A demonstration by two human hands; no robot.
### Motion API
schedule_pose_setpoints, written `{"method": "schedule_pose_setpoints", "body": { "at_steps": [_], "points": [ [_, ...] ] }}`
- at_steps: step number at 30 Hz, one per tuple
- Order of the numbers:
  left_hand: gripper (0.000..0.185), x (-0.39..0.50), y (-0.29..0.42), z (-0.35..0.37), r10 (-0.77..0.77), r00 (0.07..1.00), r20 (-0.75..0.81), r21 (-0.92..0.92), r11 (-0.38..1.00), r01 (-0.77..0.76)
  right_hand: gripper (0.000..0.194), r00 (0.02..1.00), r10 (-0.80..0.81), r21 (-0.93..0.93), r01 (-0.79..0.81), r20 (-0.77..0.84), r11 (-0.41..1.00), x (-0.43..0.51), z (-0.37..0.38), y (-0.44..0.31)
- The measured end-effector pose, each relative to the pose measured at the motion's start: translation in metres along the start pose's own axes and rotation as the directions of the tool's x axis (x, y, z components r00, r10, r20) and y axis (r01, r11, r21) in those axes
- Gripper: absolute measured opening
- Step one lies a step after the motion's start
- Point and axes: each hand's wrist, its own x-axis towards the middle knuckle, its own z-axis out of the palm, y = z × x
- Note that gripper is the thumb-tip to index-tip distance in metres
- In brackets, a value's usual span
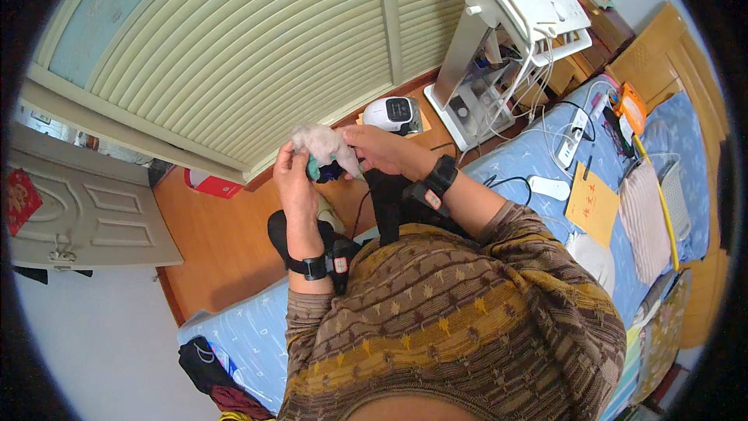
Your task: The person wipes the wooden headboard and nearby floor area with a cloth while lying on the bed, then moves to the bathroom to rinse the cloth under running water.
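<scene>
A pale pinkish-white piece of soft fabric [320, 141], sock-like in shape, is stretched between my two hands in front of me. My left hand [294, 174] pinches its left end between thumb and fingers. At the other end, the fingers of my right hand [380, 149] grip the fabric where it hangs down. Just below it shows a bit of teal fabric [314, 168], and dark blue cloth [331, 172] appears behind; whether either is held cannot be told. Both wrists wear black straps.
A blue-sheeted bed [251, 310] lies under and beside me, bearing a power strip [571, 140], an orange notebook [593, 203] and a striped pillow [644, 219]. Ahead stand a louvred door [263, 52], a white wheeled machine [526, 0] with hanging cables, and a small white device [385, 114].
</scene>
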Motion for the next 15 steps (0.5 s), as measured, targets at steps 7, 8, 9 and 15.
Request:
{"method": "schedule_pose_setpoints", "body": {
  "at_steps": [7, 8, 9, 15],
  "points": [
    [0.034, -0.004, 0.007, -0.003, 0.058, 0.986, 0.156, 0.236, 0.967, -0.094, 0.022, 0.970, -0.190, -0.157, 0.166, -0.151, 0.974, -0.002, -0.006, -0.004],
    [0.037, -0.002, 0.007, -0.004, 0.094, 0.984, 0.150, 0.303, 0.943, -0.136, 0.019, 0.956, -0.218, -0.180, 0.183, -0.195, 0.966, -0.002, -0.007, -0.007],
    [0.037, 0.000, 0.007, -0.006, 0.074, 0.989, 0.127, 0.311, 0.944, -0.111, 0.018, 0.937, -0.273, -0.083, 0.261, -0.217, 0.962, -0.003, -0.007, -0.008],
    [0.017, 0.018, -0.008, -0.014, -0.038, 0.999, 0.035, 0.127, 0.991, 0.034, 0.016, 0.793, -0.438, -0.404, 0.268, -0.423, 0.875, 0.008, -0.007, -0.019]
  ]
}}
